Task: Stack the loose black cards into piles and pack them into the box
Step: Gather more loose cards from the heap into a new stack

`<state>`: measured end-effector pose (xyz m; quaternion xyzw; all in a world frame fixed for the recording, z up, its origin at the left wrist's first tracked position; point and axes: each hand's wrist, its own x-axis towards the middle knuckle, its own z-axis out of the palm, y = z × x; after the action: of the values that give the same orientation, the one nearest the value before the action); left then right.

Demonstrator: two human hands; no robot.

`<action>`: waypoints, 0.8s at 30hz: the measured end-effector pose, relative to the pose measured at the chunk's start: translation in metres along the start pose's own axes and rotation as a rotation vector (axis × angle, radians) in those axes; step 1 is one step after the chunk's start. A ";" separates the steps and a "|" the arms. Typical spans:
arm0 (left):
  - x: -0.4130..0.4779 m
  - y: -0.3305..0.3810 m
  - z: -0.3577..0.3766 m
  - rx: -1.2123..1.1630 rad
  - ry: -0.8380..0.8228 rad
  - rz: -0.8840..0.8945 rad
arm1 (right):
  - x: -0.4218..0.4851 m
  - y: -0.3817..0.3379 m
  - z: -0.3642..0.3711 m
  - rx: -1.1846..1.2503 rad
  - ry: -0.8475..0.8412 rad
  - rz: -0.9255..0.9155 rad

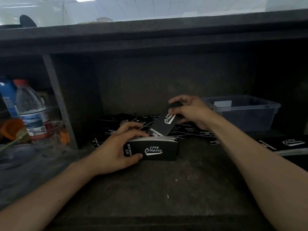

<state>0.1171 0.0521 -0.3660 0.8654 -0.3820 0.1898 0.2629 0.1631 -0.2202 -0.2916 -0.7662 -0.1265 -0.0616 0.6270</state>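
My left hand [116, 147] grips a thick stack of black cards [160, 150] printed "Club Camping", standing on its long edge on the dark table. My right hand [191, 110] pinches a few black cards [164, 125] by their far end, tilted down with the near end touching the top of the stack. Behind them several loose black cards [191, 130] lie scattered on the table. A clear plastic box [246, 112] stands at the right, just behind my right hand.
Another pile of black cards [286, 145] lies at the right edge. Behind a grey post [58, 100] on the left stand a water bottle [31, 110], a blue bottle [7, 95] and an orange cup [12, 129]. A dark shelf [150, 35] overhangs the table.
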 end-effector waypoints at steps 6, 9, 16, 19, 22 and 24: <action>0.000 0.002 0.000 -0.019 0.020 -0.019 | -0.004 -0.001 -0.009 -0.282 -0.212 0.020; 0.000 0.001 0.001 -0.019 0.034 -0.061 | -0.012 0.001 -0.015 -0.397 -0.598 0.233; 0.001 0.001 0.000 0.009 -0.008 0.000 | 0.005 0.014 -0.022 -1.010 -0.095 0.042; 0.001 0.001 0.000 0.029 -0.023 -0.003 | 0.000 0.030 -0.009 -1.375 -0.258 0.255; 0.000 0.001 0.000 0.034 -0.028 -0.014 | 0.001 0.022 -0.004 -1.252 -0.208 0.211; -0.001 0.000 0.000 0.032 -0.027 -0.011 | 0.006 0.013 -0.010 -1.025 -0.122 0.097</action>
<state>0.1163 0.0524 -0.3659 0.8740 -0.3778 0.1825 0.2450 0.1732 -0.2316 -0.3003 -0.9821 -0.0806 -0.0416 0.1648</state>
